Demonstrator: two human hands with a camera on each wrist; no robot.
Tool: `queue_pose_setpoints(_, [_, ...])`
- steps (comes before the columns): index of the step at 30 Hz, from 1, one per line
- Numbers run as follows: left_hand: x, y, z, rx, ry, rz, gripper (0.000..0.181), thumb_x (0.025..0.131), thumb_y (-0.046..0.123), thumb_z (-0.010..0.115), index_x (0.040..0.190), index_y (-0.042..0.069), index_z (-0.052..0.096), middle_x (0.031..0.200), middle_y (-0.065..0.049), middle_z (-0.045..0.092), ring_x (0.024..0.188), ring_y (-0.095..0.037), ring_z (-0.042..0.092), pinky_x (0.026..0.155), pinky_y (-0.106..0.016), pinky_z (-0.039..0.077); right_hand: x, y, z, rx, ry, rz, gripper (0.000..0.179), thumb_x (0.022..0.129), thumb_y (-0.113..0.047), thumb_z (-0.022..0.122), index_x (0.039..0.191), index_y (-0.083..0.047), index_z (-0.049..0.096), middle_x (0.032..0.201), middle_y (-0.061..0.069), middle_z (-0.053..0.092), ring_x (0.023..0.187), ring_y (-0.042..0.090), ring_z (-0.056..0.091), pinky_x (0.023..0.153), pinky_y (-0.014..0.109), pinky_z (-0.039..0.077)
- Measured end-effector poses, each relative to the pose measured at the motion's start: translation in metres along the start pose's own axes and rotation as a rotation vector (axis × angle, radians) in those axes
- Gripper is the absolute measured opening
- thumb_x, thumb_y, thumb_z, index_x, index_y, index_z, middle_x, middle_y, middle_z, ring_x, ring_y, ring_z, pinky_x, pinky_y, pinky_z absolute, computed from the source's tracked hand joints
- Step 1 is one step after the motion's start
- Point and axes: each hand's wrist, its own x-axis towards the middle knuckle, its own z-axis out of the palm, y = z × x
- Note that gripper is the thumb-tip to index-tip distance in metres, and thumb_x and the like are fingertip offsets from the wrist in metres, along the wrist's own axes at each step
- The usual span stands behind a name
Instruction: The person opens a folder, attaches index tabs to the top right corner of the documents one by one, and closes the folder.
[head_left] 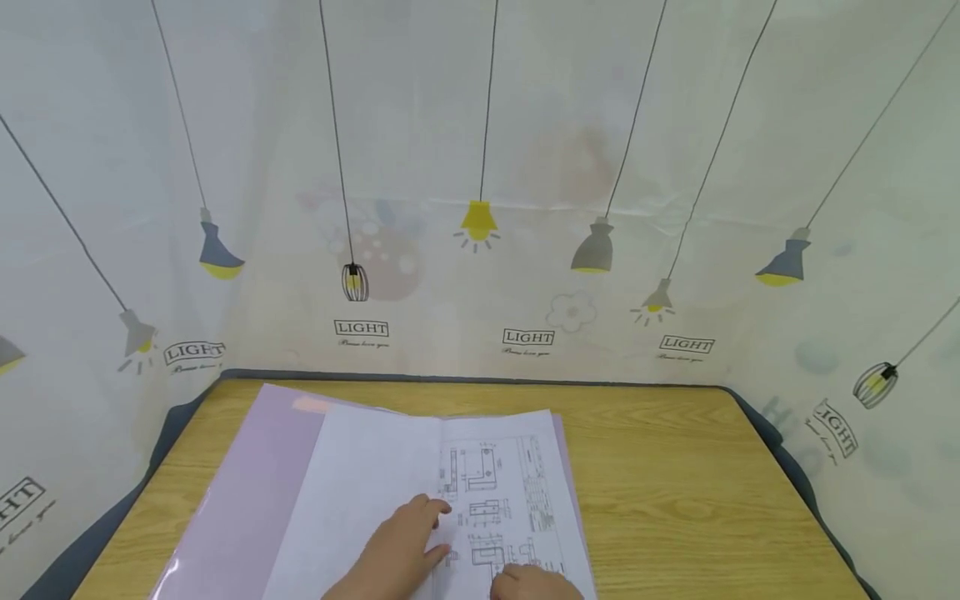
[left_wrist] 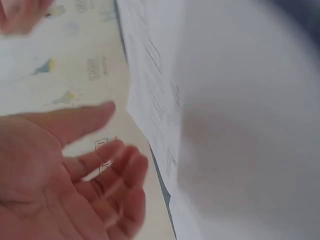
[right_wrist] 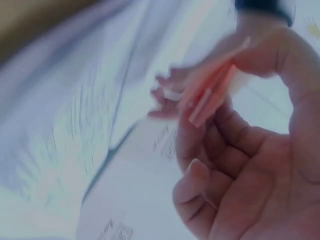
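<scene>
A lilac plastic folder [head_left: 232, 483] lies spread on the table. On it rest a blank white page [head_left: 360, 475] at the left and a page of technical drawings [head_left: 517, 475] at the right. My left hand [head_left: 393, 550] is over the crease between them, its fingers loosely bent with nothing in them in the left wrist view. Lower on the drawing page is my right hand [head_left: 534, 582]. In the right wrist view its thumb and forefinger pinch a small salmon-pink pad of paper slips [right_wrist: 212, 95], blurred, which looks like sticky notes. The head view hides this pad.
The wood-grain table [head_left: 690, 483] extends to the right of the folder. A pale cloth [head_left: 450, 317] printed with hanging lamps surrounds the table's back and sides. A salmon-pink strip [head_left: 311, 405] shows near the folder's top edge.
</scene>
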Motion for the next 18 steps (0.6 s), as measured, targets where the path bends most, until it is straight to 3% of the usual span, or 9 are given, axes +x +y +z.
queue_pose_setpoints(2, [-0.009, 0.004, -0.002, -0.148, -0.060, 0.067, 0.050, 0.081, 0.029, 0.073, 0.124, 0.009, 0.055, 0.098, 0.003, 0.057, 0.082, -0.006, 0.054, 0.070, -0.027, 0.047, 0.006, 0.003, -0.018, -0.008, -0.018, 0.056, 0.036, 0.085, -0.052, 0.059, 0.071, -0.019, 0.061, 0.064, -0.017, 0.043, 0.057, -0.006, 0.036, 0.050, 0.010, 0.032])
queue_pose_setpoints(4, [-0.017, 0.006, -0.001, -0.309, -0.098, 0.145, 0.055, 0.082, 0.028, 0.073, 0.129, 0.006, 0.052, 0.103, 0.000, 0.058, 0.084, -0.003, 0.053, 0.071, -0.025, 0.047, 0.009, 0.008, -0.030, -0.024, 0.047, 0.030, 0.030, 0.081, -0.045, 0.065, 0.071, -0.018, 0.058, 0.066, -0.015, 0.043, 0.060, -0.005, 0.035, 0.054, 0.010, 0.032])
queue_pose_setpoints(6, [-0.024, 0.007, 0.003, -0.459, -0.095, 0.210, 0.059, 0.082, 0.026, 0.073, 0.132, 0.004, 0.049, 0.108, -0.004, 0.059, 0.087, 0.000, 0.055, 0.073, -0.024, 0.048, 0.010, 0.011, -0.036, -0.035, 0.108, -0.025, 0.024, 0.078, -0.038, 0.070, 0.075, -0.018, 0.058, 0.070, -0.015, 0.046, 0.064, -0.005, 0.036, 0.057, 0.009, 0.032])
queue_pose_setpoints(8, [-0.029, 0.009, 0.008, -0.559, -0.043, 0.271, 0.059, 0.083, 0.023, 0.072, 0.133, 0.004, 0.049, 0.111, -0.008, 0.059, 0.089, 0.000, 0.056, 0.073, -0.024, 0.049, 0.011, 0.012, -0.040, -0.029, 0.132, -0.050, 0.020, 0.075, -0.032, 0.073, 0.077, -0.018, 0.060, 0.071, -0.015, 0.048, 0.065, -0.005, 0.036, 0.059, 0.008, 0.032])
queue_pose_setpoints(13, [-0.037, 0.016, 0.019, -0.636, 0.165, 0.292, 0.033, 0.083, 0.019, 0.071, 0.115, 0.015, 0.064, 0.101, 0.000, 0.065, 0.083, 0.000, 0.059, 0.067, -0.025, 0.051, 0.014, 0.008, -0.045, -0.004, 0.111, -0.057, 0.015, 0.074, -0.022, 0.075, 0.079, -0.018, 0.061, 0.075, -0.015, 0.050, 0.068, -0.004, 0.039, 0.061, 0.009, 0.033])
queue_pose_setpoints(18, [-0.039, 0.020, 0.019, -0.658, 0.246, 0.262, 0.020, 0.082, 0.018, 0.073, 0.101, 0.019, 0.070, 0.091, 0.005, 0.067, 0.078, -0.001, 0.059, 0.064, -0.026, 0.050, 0.017, 0.004, -0.046, -0.015, 0.140, -0.062, 0.017, 0.070, -0.018, 0.076, 0.078, -0.018, 0.060, 0.074, -0.016, 0.048, 0.068, -0.003, 0.038, 0.061, 0.009, 0.033])
